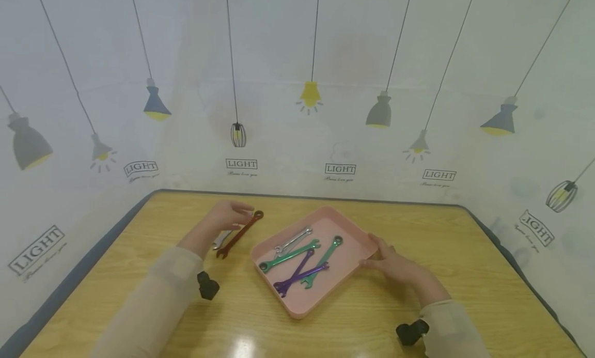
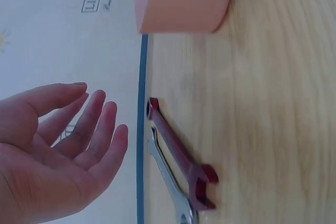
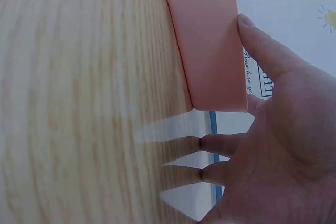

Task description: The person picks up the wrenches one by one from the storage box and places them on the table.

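My left hand (image 1: 229,215) hovers over two wrenches on the table, its fingers loosely bent and holding nothing. One is a dark red combination wrench (image 1: 239,235); the other, a silver wrench (image 1: 223,239), lies beside it, partly hidden by the hand in the head view. In the left wrist view a gap separates the fingers from both. At the right corner of a pink tray (image 1: 297,312), my right hand (image 1: 394,264) touches the outside, thumb and fingers spread around the corner. Inside lie a silver wrench (image 1: 294,240), green wrenches (image 1: 289,257) and crossed purple wrenches (image 1: 297,276).
The wooden table (image 1: 223,306) has a dark edge along the back and sides. Behind it hangs a pale backdrop (image 1: 279,53) printed with lamps and the word LIGHT. Black wrist devices (image 1: 207,285) sit at both cuffs.
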Tool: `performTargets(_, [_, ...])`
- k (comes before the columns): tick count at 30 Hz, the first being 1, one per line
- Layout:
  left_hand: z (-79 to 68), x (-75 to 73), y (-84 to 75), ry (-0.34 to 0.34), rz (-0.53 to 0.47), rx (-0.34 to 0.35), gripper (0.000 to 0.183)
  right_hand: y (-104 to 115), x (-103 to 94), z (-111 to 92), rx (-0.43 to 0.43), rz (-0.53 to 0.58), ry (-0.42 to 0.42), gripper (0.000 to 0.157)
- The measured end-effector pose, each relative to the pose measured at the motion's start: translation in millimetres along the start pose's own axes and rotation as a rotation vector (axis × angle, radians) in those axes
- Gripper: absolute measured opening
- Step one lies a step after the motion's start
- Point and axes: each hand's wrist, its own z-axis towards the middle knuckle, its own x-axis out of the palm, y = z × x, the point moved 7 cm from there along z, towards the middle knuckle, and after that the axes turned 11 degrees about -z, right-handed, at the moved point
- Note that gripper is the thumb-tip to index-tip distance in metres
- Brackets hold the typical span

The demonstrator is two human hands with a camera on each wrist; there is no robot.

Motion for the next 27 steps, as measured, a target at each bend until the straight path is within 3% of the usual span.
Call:
performTargets(9, [-6.5,26.8,-14.5,0.021,0.073,0.032,0.043,0.0,0.3,-1.3,0.001,0.005,0.007,0.092])
performTargets(18, [-8.7,61.8,-18.0,0.148,0.112,0.119,0.040,-0.8,0.5,0.1,-0.008,0.004,0.004,0.092])
performTargets(23, [-14.4,75.1,-19.0,0.116,0.233,0.120,0.037,-1.2,-0.2,0.0,0.003,-0.002,-0.002,0.092])
performTargets(27, [-18.0,83.2,-22.4,0.106,0.248,0.161,0.035,0.0,-0.1,-0.5,-0.002,-0.006,-0.004,0.092])
